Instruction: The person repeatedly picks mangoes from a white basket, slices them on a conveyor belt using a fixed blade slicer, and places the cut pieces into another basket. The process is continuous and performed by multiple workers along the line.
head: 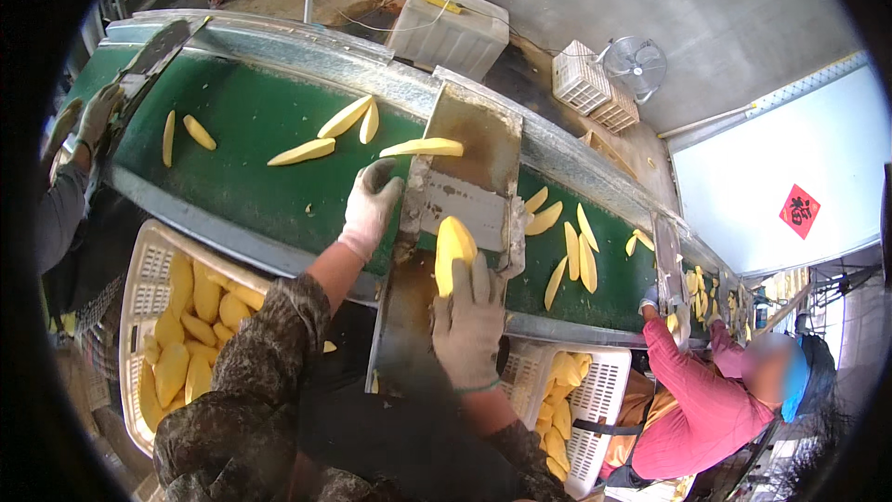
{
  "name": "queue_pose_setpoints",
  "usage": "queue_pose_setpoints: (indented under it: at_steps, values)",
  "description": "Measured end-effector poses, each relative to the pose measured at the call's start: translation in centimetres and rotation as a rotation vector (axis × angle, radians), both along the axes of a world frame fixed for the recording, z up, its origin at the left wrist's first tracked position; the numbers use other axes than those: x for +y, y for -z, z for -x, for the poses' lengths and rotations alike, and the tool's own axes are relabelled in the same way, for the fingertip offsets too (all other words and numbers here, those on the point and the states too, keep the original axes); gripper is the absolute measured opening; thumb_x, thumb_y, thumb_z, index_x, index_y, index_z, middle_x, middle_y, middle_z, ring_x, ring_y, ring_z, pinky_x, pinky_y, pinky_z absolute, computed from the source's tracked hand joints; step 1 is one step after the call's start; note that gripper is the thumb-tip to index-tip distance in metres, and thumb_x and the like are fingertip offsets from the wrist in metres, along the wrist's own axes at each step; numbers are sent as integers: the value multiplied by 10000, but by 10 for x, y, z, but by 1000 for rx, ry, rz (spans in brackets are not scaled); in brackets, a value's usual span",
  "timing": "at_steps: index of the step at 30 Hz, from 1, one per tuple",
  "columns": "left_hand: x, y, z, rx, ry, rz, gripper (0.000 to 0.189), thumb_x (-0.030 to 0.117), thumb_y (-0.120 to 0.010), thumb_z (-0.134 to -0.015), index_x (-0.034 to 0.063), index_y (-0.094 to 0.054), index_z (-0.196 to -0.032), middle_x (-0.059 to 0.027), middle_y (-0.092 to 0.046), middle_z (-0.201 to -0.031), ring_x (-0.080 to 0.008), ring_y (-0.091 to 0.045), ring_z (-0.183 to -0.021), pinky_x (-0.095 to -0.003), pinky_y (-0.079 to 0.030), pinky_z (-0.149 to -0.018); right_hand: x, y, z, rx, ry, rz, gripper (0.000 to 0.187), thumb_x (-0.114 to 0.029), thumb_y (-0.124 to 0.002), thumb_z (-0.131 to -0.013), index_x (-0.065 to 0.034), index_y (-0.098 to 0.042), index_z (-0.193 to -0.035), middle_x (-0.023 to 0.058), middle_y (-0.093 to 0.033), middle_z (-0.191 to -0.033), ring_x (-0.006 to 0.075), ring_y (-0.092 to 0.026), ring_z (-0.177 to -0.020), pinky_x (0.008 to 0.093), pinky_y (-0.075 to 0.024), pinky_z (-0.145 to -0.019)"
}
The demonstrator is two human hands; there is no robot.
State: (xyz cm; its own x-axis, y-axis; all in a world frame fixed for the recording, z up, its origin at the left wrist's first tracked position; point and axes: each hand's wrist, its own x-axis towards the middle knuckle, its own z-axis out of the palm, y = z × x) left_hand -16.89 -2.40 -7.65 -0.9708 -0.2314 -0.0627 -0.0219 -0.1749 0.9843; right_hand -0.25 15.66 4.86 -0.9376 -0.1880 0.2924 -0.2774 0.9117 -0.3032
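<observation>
My right hand (468, 324), in a pale knit glove, presses its fingers onto the lower end of a peeled yellow fruit piece (456, 251). That piece lies lengthwise on a board (477, 132) that spans the belt and carries a grey metal plate (463, 213). Also gloved, my left hand (373, 209) is above the green conveyor belt (258, 209) just left of the board, thumb and fingers apart and nothing visible between them. Beyond its fingertips, a long yellow slice (421, 147) rests partly over the board's left edge.
Yellow pieces fill a white crate (143, 307) at left and another crate (599, 404) at right. Loose slices (582, 251) lie along the belt. A co-worker in pink (697, 418) works at right; another person's gloved hand (101, 115) touches a board at far left.
</observation>
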Motion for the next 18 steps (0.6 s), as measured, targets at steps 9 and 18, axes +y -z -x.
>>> queue_pose_setpoints:
  at_steps: [9, 18]
  values:
    - [74, 162, 105, -639, 598, -1036, 411, 179, -551, -1107, 73, -589, -1502, -164, -759, -1279, -310, -729, -1179, -484, -609, -998, -14, 39, 193, 42, 134, -70, 462, -139, -682, -964, -70, -594, -1412, 167, -560, -1568, 436, -641, -1235, 517, -553, -1032]
    - [87, 159, 99, -625, 622, -1011, 418, 200, -570, -1101, 77, -594, -1500, -163, -754, -1302, -319, -733, -1171, -492, -609, -1000, 24, 23, -18, -57, -9, 7, 504, -105, -692, -938, 8, -615, -1423, 298, -561, -1483, 542, -529, -1398, 605, -452, -1174]
